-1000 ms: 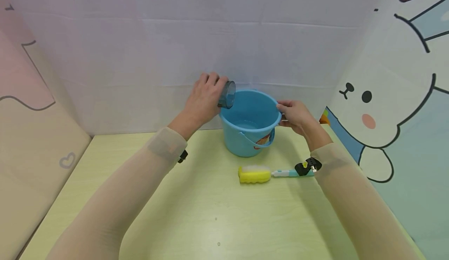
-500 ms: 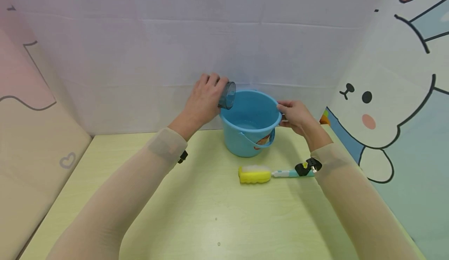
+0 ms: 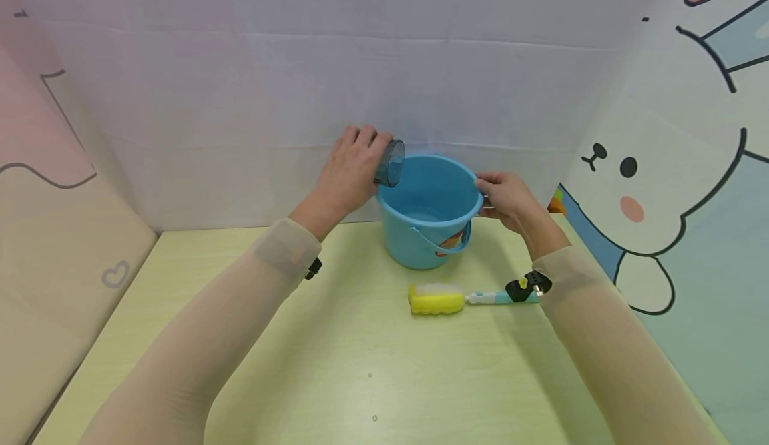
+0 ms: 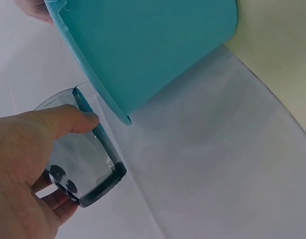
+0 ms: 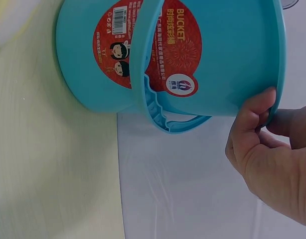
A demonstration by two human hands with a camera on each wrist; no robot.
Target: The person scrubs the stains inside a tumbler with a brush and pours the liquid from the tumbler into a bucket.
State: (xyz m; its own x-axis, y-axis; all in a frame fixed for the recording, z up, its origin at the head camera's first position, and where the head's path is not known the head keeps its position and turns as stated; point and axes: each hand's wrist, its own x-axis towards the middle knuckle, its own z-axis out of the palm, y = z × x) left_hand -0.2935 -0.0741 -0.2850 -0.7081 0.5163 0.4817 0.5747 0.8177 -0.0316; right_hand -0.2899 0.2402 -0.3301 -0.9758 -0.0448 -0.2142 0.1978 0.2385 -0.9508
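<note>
My left hand grips a clear grey-tinted cup, tilted with its mouth toward the blue bucket at the bucket's left rim. In the left wrist view the thumb lies along the near wall of the cup and the fingers wrap beneath it. The bucket stands upright on the table with its handle hanging down in front. My right hand pinches the bucket's right rim; the right wrist view shows thumb and fingers on that rim, near a red label. Some clear liquid shows at the bucket's bottom.
In front of the bucket lies a brush with a yellow sponge head and a white and teal handle, partly behind the right wrist camera. A white cloth wall rises directly behind the bucket. Cartoon-printed cloth borders the right side.
</note>
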